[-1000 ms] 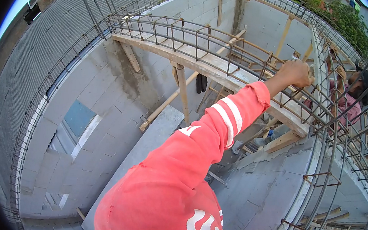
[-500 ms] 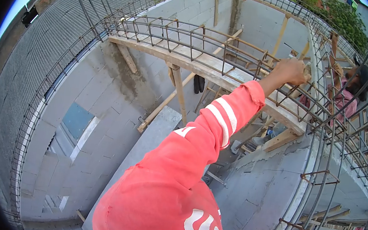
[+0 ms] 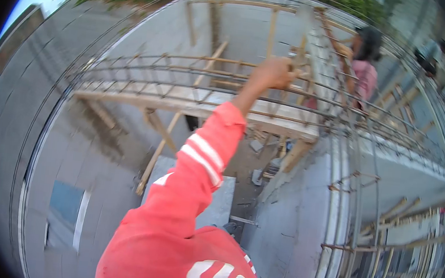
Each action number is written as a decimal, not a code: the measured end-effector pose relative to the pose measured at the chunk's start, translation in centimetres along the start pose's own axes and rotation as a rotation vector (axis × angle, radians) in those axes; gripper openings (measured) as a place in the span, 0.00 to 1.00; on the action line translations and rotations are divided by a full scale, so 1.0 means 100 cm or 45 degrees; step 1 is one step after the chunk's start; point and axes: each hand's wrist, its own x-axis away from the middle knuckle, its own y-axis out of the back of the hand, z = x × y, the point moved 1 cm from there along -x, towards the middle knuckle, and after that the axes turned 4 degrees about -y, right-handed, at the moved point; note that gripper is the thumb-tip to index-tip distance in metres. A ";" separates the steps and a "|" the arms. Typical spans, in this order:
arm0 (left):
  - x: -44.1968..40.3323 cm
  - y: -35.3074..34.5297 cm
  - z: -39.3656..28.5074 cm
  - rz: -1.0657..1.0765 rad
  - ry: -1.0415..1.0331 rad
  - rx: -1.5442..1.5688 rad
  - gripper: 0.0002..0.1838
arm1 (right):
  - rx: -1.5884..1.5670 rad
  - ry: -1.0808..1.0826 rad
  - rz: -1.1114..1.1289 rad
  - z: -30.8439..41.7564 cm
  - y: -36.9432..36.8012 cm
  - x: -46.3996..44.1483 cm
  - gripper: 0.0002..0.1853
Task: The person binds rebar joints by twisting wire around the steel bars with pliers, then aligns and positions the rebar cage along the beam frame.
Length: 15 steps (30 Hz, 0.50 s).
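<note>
My left hand (image 3: 276, 73), at the end of a red sleeve with white stripes, reaches forward to a horizontal rebar cage (image 3: 175, 71). Its fingers are closed round a bar on the cage's far upper side, close to where the cage meets another one at the right. Motion blur and the back of the hand hide the exact grip. Beneath the cage runs a wooden formwork board (image 3: 193, 107). My right hand is outside the view.
A co-worker in a pink shirt (image 3: 365, 81) is beyond the cages at the right. Upright rebar (image 3: 356, 207) rises beside the grey block wall (image 3: 295, 222). Timber props (image 3: 158, 159) and a grey panel (image 3: 221, 198) stand below. Another person (image 3: 432, 55) is farther back.
The view has swung to the right, so the cage, my left hand and the co-worker appear farther left. My left hand keeps about the same place on the cage.
</note>
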 end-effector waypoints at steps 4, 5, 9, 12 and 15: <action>-0.002 -0.003 0.002 -0.113 -0.012 -0.094 0.25 | 0.193 0.415 -0.069 0.071 0.028 -0.026 0.26; -0.005 -0.005 0.004 -0.105 -0.036 -0.082 0.25 | 0.260 0.479 -0.052 0.076 0.031 -0.026 0.26; 0.000 -0.004 0.000 -0.128 -0.003 -0.093 0.26 | 0.249 0.376 -0.017 0.086 0.033 -0.027 0.23; -0.001 -0.004 0.002 -0.153 -0.014 -0.092 0.26 | 0.298 0.458 -0.088 0.082 0.031 -0.029 0.22; -0.003 -0.005 0.005 -0.187 -0.084 -0.044 0.26 | 0.316 0.472 -0.080 0.083 0.034 -0.028 0.23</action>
